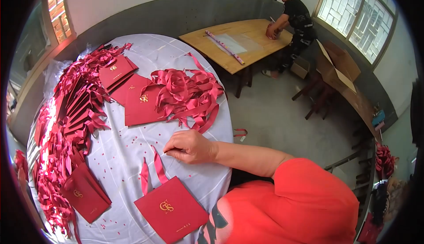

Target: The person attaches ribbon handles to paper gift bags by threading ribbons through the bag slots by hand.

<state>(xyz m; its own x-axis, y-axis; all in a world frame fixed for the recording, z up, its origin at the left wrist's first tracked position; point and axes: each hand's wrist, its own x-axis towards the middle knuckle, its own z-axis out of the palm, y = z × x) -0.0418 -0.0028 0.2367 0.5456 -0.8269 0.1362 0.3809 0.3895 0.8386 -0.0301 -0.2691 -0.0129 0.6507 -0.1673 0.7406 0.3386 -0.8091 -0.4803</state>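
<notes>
My right hand (191, 147) reaches in from the right over the white cloth. Its fingers are curled into a pinch, and whatever is in them is hidden or too small to make out. Just below it lies a flat red paper gift bag (170, 211) with a gold emblem, two red ribbon ends (158, 164) sticking out from its top edge. Beyond the hand is a tangled heap of red ribbons (187, 94), partly covering another red bag (140, 107). My left hand is out of view.
Many ribboned red bags pile along the left of the round cloth-covered table (112, 149). More bags (86, 195) lie at the near left. Small red dots speckle the cloth. A co-worker (297, 14) stands at a wooden table (251, 30); an open cardboard box (338, 67) is at right.
</notes>
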